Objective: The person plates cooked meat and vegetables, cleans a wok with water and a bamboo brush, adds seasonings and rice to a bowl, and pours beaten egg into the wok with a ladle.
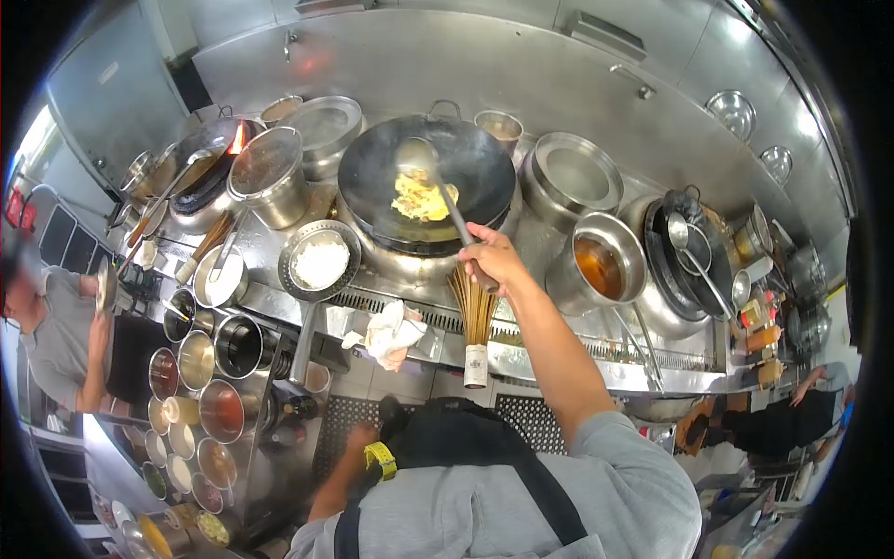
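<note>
My right hand is closed around the long handle of a ladle that reaches down into a wok. Scrambled egg lies in the wok beside the ladle's bowl. My left hand hangs low beside my black apron, under the yellow watch on that wrist; its fingers are not clear enough to read. Left of the wok, a strainer carries white rice. A crumpled white cloth lies on the stove's front edge, and a bamboo wok brush stands below my right hand.
Steel pots, including a pot of brown liquid, flank the wok. Several sauce and ingredient containers fill the left rack. At another wok, flame shows. A person stands at left with a plate; another person is at far right.
</note>
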### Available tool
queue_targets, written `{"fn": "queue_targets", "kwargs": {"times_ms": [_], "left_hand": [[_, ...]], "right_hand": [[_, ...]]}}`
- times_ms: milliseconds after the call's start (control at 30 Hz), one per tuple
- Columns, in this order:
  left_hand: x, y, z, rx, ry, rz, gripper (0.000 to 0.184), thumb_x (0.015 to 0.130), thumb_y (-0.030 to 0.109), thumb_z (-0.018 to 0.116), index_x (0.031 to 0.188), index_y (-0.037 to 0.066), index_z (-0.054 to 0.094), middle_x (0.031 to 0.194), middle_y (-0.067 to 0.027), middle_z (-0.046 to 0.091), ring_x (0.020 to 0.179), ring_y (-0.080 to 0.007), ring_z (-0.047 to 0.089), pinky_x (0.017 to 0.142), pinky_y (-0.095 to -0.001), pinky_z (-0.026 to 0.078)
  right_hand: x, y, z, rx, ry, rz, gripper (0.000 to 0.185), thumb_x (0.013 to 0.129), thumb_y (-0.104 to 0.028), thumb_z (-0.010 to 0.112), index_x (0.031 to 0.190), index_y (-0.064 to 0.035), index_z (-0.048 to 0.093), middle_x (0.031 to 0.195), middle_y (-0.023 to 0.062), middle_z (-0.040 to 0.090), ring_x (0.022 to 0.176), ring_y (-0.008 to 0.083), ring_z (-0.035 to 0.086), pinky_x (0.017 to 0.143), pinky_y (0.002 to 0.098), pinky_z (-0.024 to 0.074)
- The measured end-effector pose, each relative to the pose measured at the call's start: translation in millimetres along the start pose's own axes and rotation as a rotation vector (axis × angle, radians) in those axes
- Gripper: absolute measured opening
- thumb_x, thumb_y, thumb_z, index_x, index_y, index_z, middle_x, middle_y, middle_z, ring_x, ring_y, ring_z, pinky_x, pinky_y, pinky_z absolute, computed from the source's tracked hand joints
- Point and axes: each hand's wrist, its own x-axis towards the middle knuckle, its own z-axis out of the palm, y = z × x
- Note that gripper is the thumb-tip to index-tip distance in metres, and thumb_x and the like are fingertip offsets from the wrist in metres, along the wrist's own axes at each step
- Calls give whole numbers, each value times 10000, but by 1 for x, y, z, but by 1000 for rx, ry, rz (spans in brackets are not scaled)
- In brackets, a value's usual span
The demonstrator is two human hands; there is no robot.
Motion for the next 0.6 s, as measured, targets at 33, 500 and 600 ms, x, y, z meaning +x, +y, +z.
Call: {"fn": "queue_targets", "kwargs": {"times_ms": [33, 500, 600], "left_hand": [[-9, -22, 2, -8, 11, 77, 311, 783, 321, 637, 917, 51, 712, 1005, -195, 691, 937, -377, 665, 805, -480, 530], [-73, -45, 16, -7, 144, 220, 127, 749, 194, 635, 746, 67, 641, 788, -161, 646, 795, -335, 658, 670, -464, 520], [-55, -29, 1, 137, 177, 277, 129, 747, 190, 635, 732, 62, 625, 776, -171, 635, 804, -343, 658, 669, -469, 520]], "right_hand": [[-13, 4, 1, 53, -38, 25, 708, 827, 25, 635, 1475, -55, 360, 766, 88, 637, 492, 113, 539, 391, 268, 410], [-20, 16, -13, -192, -13, -20, 719, 847, 17, 590, 1512, -65, 328, 670, 27, 576, 479, 89, 503, 399, 248, 388], [-72, 3, -41, -159, -100, 23, 707, 840, 14, 603, 1496, -35, 344, 664, 33, 570, 464, 99, 508, 380, 261, 380]]}}
